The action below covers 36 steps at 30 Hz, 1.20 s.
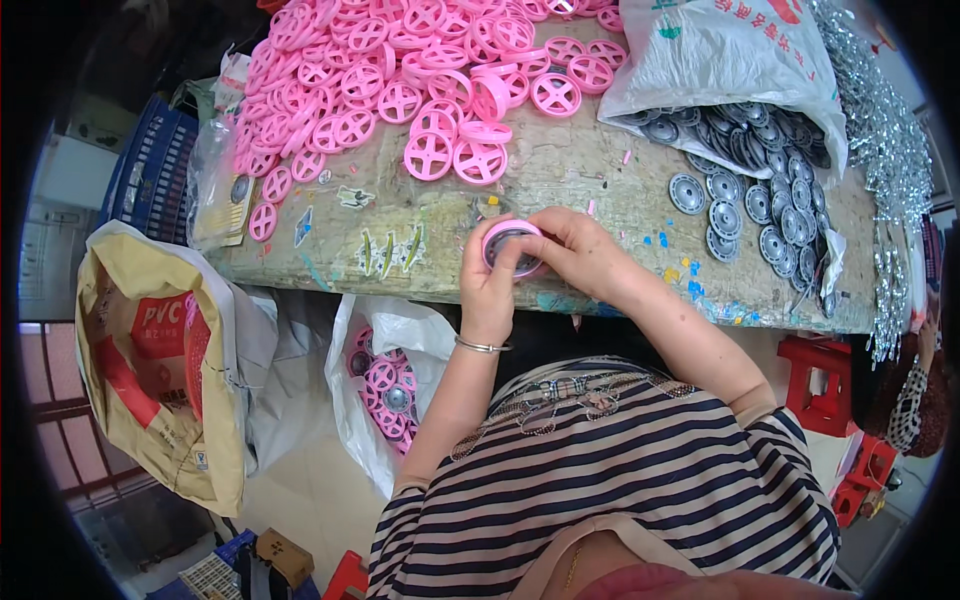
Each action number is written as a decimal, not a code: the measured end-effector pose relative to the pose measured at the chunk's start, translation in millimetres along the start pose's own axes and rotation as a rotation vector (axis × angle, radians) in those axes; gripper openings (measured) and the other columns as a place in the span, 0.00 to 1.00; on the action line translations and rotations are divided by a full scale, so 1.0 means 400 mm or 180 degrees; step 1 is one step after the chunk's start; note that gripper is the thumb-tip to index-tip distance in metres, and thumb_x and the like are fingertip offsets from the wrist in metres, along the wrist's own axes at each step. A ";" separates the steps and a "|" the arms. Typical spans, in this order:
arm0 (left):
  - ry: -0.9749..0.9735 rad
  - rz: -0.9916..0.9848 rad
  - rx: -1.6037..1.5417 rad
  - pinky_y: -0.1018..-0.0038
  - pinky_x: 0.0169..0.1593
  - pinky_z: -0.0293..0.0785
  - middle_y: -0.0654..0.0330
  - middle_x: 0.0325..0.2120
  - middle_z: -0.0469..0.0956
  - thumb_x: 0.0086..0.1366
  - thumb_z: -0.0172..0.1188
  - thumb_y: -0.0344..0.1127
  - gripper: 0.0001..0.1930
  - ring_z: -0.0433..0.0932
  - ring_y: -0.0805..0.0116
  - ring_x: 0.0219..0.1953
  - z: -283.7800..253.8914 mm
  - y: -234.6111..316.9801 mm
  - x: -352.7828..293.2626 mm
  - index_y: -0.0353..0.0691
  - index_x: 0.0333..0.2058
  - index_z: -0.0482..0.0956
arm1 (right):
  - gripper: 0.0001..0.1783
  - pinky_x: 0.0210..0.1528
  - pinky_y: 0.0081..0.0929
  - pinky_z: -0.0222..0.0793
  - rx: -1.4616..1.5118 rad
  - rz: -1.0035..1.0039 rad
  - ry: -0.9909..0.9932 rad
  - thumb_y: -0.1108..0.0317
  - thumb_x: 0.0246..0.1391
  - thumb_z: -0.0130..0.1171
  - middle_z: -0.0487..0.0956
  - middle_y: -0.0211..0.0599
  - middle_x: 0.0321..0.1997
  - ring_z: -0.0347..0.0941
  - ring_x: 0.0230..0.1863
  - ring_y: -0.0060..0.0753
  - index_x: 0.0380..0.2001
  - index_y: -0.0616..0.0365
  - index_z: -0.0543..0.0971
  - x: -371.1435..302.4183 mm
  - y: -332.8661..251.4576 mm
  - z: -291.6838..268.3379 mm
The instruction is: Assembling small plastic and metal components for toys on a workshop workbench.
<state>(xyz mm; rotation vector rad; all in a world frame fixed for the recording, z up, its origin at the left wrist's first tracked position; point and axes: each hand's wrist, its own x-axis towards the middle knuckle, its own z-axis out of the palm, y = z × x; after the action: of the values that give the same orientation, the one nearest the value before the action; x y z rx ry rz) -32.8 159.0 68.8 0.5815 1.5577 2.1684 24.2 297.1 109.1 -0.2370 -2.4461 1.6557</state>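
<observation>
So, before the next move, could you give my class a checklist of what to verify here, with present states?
1. Left hand gripping the pink-rimmed round plastic piece: ok.
2. Right hand steadying it too: ok.
3. Dark grey round centre fully seated in that rim: cannot tell; the hands cover part of it.
4. Pink four-spoked plastic wheels on the table: ok, heaped at the far left.
5. Grey round discs available: ok, spilling from the white sack.
6. White plastic bag open: ok, pink wheels inside.
</observation>
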 end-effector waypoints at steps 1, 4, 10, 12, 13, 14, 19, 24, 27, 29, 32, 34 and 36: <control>0.0179 0.0147 0.0085 0.76 0.46 0.73 0.59 0.44 0.72 0.67 0.54 0.36 0.18 0.73 0.72 0.43 -0.004 0.016 -0.007 0.36 0.52 0.67 | 0.13 0.44 0.36 0.68 0.0259 0.0137 -0.0150 0.65 0.54 0.56 0.76 0.47 0.36 0.73 0.39 0.46 0.39 0.62 0.79 0.007 -0.021 -0.006; 0.0761 0.0038 -0.0080 0.73 0.32 0.81 0.57 0.44 0.72 0.69 0.48 0.34 0.14 0.76 0.70 0.41 -0.059 0.051 -0.052 0.35 0.50 0.68 | 0.14 0.48 0.37 0.66 -0.0094 -0.0305 -0.0030 0.65 0.54 0.56 0.75 0.48 0.39 0.71 0.43 0.48 0.42 0.61 0.77 0.062 -0.007 -0.009; 0.1686 0.0114 0.2237 0.73 0.51 0.68 0.54 0.43 0.74 0.68 0.48 0.34 0.13 0.73 0.66 0.45 -0.321 0.075 -0.229 0.30 0.46 0.71 | 0.24 0.54 0.41 0.63 -0.2097 -0.0874 0.0625 0.63 0.47 0.62 0.68 0.43 0.51 0.63 0.54 0.52 0.47 0.58 0.70 0.208 0.059 0.059; 0.1469 -0.0235 0.2705 0.73 0.51 0.68 0.53 0.43 0.74 0.68 0.48 0.35 0.14 0.73 0.65 0.44 -0.409 0.083 -0.293 0.30 0.46 0.71 | 0.22 0.54 0.41 0.63 -0.2286 -0.0913 0.0571 0.63 0.47 0.62 0.70 0.43 0.49 0.63 0.53 0.51 0.45 0.58 0.71 0.242 0.071 0.052; 0.1249 -0.0615 0.3117 0.73 0.51 0.68 0.52 0.42 0.73 0.68 0.48 0.35 0.14 0.73 0.65 0.44 -0.438 0.077 -0.325 0.30 0.46 0.71 | 0.19 0.53 0.41 0.63 -0.2515 -0.0940 0.0492 0.63 0.47 0.62 0.71 0.44 0.48 0.64 0.52 0.50 0.42 0.58 0.72 0.253 0.080 0.049; 0.1265 -0.0617 0.3133 0.73 0.51 0.68 0.52 0.42 0.73 0.68 0.48 0.35 0.14 0.73 0.65 0.44 -0.459 0.056 -0.351 0.30 0.46 0.71 | 0.19 0.53 0.41 0.63 -0.2496 -0.0951 0.0486 0.63 0.47 0.62 0.71 0.44 0.48 0.64 0.52 0.50 0.42 0.58 0.72 0.267 0.101 0.042; 0.1382 -0.0296 0.3497 0.71 0.47 0.73 0.51 0.41 0.74 0.66 0.51 0.30 0.14 0.76 0.63 0.43 -0.389 0.066 -0.297 0.30 0.48 0.71 | 0.13 0.37 0.35 0.67 -0.0996 0.0102 0.0784 0.62 0.53 0.59 0.74 0.45 0.28 0.72 0.33 0.42 0.33 0.61 0.71 0.261 0.097 -0.077; 0.0956 -0.0290 0.1591 0.72 0.49 0.73 0.47 0.48 0.73 0.69 0.49 0.34 0.20 0.73 0.64 0.51 -0.222 0.073 -0.145 0.31 0.56 0.64 | 0.15 0.28 0.32 0.63 -0.0553 -0.0200 0.0385 0.60 0.55 0.58 0.72 0.40 0.22 0.67 0.24 0.33 0.29 0.61 0.70 0.109 -0.017 -0.100; -0.0147 -0.0146 -0.0003 0.67 0.54 0.71 0.51 0.54 0.67 0.69 0.46 0.28 0.24 0.68 0.64 0.55 -0.045 0.062 -0.035 0.32 0.61 0.54 | 0.11 0.37 0.36 0.66 -0.0947 -0.0773 -0.0084 0.64 0.51 0.60 0.73 0.47 0.30 0.70 0.34 0.47 0.31 0.59 0.71 0.015 -0.027 -0.058; -0.0273 -0.0097 0.0340 0.70 0.49 0.75 0.53 0.50 0.69 0.70 0.44 0.32 0.21 0.72 0.66 0.51 0.023 0.018 0.019 0.33 0.59 0.58 | 0.09 0.39 0.40 0.68 -0.1212 -0.1398 0.0534 0.67 0.48 0.60 0.75 0.44 0.29 0.72 0.36 0.51 0.33 0.58 0.75 -0.030 0.009 -0.020; -0.0298 -0.0969 -0.0429 0.74 0.39 0.80 0.55 0.41 0.74 0.72 0.41 0.35 0.18 0.78 0.68 0.42 0.054 -0.016 0.044 0.33 0.56 0.62 | 0.07 0.40 0.35 0.67 -0.1004 -0.1162 0.0205 0.69 0.49 0.59 0.74 0.43 0.33 0.71 0.37 0.48 0.32 0.59 0.75 -0.045 0.015 -0.087; -0.0114 -0.1057 -0.0538 0.72 0.40 0.81 0.54 0.41 0.74 0.72 0.41 0.35 0.18 0.78 0.66 0.42 0.055 -0.010 0.038 0.33 0.56 0.62 | 0.06 0.41 0.34 0.68 -0.1311 -0.1058 0.0464 0.71 0.50 0.58 0.75 0.42 0.34 0.71 0.37 0.45 0.32 0.60 0.77 -0.031 0.000 -0.165; -0.0058 -0.1077 -0.0852 0.66 0.42 0.81 0.52 0.41 0.74 0.72 0.42 0.35 0.18 0.79 0.59 0.42 0.051 -0.012 0.045 0.32 0.56 0.62 | 0.09 0.39 0.32 0.68 -0.1574 -0.0876 0.1258 0.67 0.53 0.58 0.75 0.42 0.35 0.72 0.37 0.42 0.35 0.61 0.78 0.012 0.108 -0.273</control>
<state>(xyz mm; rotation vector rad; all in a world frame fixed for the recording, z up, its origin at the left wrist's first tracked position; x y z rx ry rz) -36.0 186.0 71.9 0.2314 1.2241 2.0534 46.6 412.4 109.0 -0.2483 -2.3959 0.7889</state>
